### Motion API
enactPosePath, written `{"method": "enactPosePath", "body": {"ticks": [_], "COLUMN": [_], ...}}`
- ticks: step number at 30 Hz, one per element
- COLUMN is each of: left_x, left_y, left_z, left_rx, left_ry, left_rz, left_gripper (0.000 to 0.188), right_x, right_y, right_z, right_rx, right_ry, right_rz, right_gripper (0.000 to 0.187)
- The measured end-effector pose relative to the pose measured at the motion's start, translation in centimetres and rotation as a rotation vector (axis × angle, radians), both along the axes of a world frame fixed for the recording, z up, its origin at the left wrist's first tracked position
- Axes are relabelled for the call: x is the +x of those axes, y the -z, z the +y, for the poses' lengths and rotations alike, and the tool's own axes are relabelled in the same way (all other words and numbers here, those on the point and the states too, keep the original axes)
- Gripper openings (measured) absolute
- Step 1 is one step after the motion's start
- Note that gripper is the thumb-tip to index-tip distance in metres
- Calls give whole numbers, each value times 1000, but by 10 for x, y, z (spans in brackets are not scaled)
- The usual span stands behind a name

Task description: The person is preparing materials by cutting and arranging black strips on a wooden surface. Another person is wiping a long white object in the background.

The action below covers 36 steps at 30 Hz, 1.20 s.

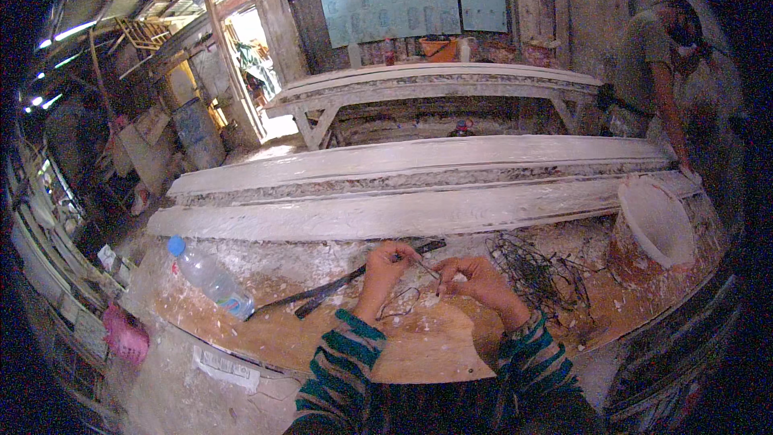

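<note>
Above the near edge of the wooden table (435,346), my left hand (386,267) and my right hand (477,280) are both pinched closed. A thin greyish strand (428,269) stretches between their fingertips, too fine to name more exactly. Below the hands, a thin loop of dark cord (400,304) lies on the wood. Dark flat strips (334,288) run behind and left of my left hand. Right of my right hand lies a loose tangle of black cord or wire (541,278).
A clear plastic bottle (211,280) with a blue cap lies at the left. Long white-coated mouldings (386,213) span the table behind my hands. A white-smeared bucket (656,221) is tilted at the right, near another person (652,64) leaning in. Another bench (435,80) stands farther back.
</note>
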<state>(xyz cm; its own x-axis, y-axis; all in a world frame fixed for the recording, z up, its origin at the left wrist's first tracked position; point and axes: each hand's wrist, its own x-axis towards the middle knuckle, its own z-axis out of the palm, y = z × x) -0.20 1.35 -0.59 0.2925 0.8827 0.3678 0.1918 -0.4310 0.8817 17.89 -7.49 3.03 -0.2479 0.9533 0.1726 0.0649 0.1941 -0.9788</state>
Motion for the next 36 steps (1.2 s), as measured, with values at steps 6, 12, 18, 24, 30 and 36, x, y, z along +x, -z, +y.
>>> {"method": "enactPosePath", "body": {"ticks": [6,12,18,24,30,36], "left_x": [6,9,13,13,-3,-16], "left_y": [-2,-17,-16,-11,-7,8], "left_z": [-6,-27,-33,-31,0,19], "left_rx": [-215,-208,-63,-31,-42,-53], "left_ry": [196,549,651,534,-106,-184], "left_rz": [158,181,141,117,27,-184], "left_gripper": [6,11,14,12,10,10], "right_x": [11,17,19,16,4,-33], "right_y": [9,24,15,14,15,17], "right_z": [11,24,23,24,15,-3], "right_rx": [217,412,608,624,542,66], "right_ry": [356,721,910,872,671,46], "right_rz": [-100,-214,-545,-405,-349,69], "right_gripper": [10,12,16,17,10,9]}}
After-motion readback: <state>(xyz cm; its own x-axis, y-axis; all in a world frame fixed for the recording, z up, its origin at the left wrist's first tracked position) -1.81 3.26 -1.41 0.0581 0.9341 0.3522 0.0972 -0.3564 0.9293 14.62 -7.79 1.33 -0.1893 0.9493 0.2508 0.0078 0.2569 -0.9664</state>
